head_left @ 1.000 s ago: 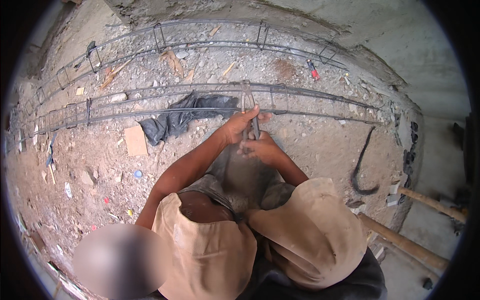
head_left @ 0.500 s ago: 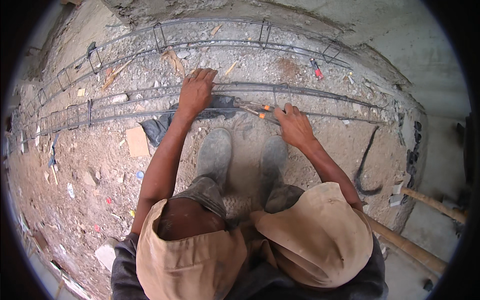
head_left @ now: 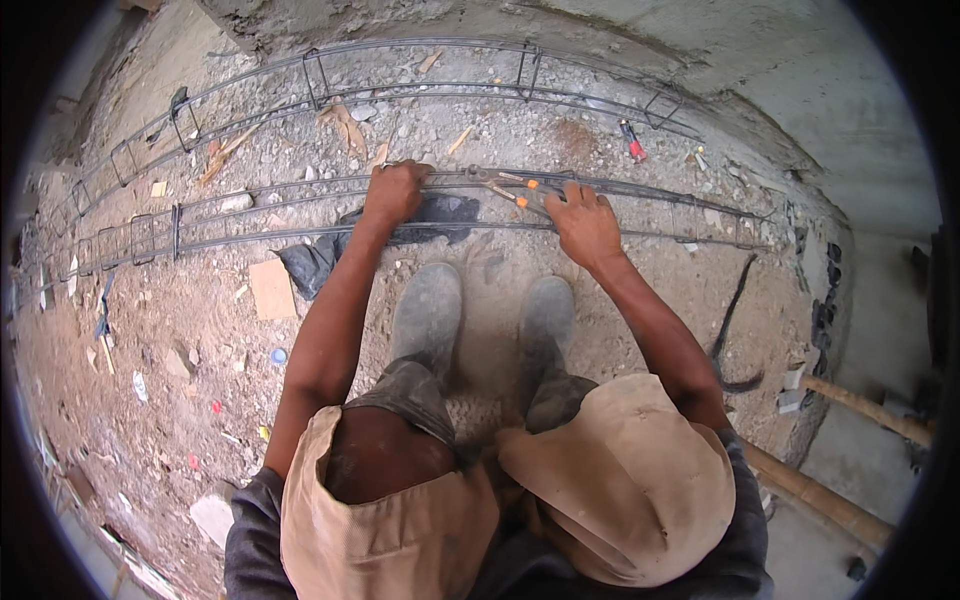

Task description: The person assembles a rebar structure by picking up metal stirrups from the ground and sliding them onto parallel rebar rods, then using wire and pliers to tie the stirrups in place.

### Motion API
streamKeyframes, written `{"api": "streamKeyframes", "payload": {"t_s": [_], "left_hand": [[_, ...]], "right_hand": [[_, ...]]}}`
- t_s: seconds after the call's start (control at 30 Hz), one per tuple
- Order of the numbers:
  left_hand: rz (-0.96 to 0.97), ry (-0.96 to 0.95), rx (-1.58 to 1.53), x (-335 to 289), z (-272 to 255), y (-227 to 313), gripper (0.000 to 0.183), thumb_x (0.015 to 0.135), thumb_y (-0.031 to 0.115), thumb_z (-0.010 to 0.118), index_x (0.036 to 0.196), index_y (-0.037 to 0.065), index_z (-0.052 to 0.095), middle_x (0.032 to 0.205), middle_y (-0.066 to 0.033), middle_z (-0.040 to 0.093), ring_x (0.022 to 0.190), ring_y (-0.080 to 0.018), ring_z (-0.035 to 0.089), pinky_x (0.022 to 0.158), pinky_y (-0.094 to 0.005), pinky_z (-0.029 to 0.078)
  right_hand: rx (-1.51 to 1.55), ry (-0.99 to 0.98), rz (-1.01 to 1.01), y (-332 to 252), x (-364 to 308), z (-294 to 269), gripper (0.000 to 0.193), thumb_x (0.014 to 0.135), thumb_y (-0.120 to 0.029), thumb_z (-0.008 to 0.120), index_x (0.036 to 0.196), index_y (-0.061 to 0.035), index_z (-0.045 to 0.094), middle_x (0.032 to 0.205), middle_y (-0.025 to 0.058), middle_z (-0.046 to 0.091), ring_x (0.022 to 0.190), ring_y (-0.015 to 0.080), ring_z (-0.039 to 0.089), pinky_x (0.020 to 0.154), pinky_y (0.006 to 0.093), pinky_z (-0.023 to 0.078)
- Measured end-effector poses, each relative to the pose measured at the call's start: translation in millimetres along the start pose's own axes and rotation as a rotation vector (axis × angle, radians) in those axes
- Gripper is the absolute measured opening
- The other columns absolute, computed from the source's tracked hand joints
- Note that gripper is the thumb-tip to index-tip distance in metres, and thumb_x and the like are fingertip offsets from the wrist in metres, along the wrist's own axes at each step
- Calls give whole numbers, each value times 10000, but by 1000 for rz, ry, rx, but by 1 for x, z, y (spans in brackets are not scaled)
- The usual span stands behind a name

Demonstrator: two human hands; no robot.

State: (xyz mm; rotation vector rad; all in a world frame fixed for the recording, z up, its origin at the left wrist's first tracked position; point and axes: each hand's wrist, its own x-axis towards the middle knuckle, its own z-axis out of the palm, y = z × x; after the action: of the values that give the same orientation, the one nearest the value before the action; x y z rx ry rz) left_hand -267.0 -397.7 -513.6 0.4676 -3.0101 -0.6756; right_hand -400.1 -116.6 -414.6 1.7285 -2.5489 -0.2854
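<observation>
A long steel rebar cage lies across the ground in front of my boots. My left hand is closed round its far bars, left of the middle. In my right hand are pincers with orange bands on their two spread handles. Their jaws point left and rest at the cage's far bars, just right of my left hand. Whether the jaws grip a wire there is too small to tell. Beneath the bars lies a black plastic sheet, partly under my left forearm.
A second rebar cage lies farther off, by a concrete wall. A red-handled tool sits between the cages at right. Rubble, a cardboard piece and a black strip lie about. Wooden poles extend at lower right.
The pincers' jaws have gone from the cage's near bar to its far bars. My left hand has drawn slightly nearer, its fingers now curled round the far bars.
</observation>
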Motion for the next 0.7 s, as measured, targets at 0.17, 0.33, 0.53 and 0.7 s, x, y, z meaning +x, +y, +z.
{"api": "streamKeyframes", "payload": {"t_s": [0.17, 0.33, 0.53, 0.7], "left_hand": [[3, 43, -16, -2, 1, -1, 239, 900, 165, 542, 1096, 150, 677, 1025, -101, 672, 947, -314, 641, 835, -482, 446], [-39, 47, -45, 1, 6, -3, 257, 894, 172, 530, 1106, 160, 674, 1061, -88, 678, 952, -314, 653, 855, -506, 434], [-63, 16, -21, 1, 4, 7, 228, 938, 204, 517, 1088, 142, 676, 1091, -86, 674, 994, -315, 639, 871, -485, 446], [-31, 58, 5, 0, 4, 4, 221, 924, 196, 531, 1082, 142, 677, 1065, -95, 674, 976, -322, 639, 868, -487, 443]], "right_hand": [[38, 15, -262, -8, 1, -9, 128, 805, -140, 600, 930, -111, 604, 943, 88, 564, 896, 272, 608, 719, 416, 526], [-20, -10, -36, -4, 2, 2, 106, 808, -144, 593, 902, -100, 612, 905, 86, 580, 873, 256, 614, 689, 404, 520], [6, 37, -12, 0, -4, 3, 140, 793, -114, 591, 930, -87, 605, 890, 92, 575, 854, 264, 617, 670, 408, 518], [129, -11, 29, -12, -1, 4, 185, 789, -74, 592, 974, -72, 594, 931, 119, 586, 878, 293, 622, 685, 421, 521]]}}
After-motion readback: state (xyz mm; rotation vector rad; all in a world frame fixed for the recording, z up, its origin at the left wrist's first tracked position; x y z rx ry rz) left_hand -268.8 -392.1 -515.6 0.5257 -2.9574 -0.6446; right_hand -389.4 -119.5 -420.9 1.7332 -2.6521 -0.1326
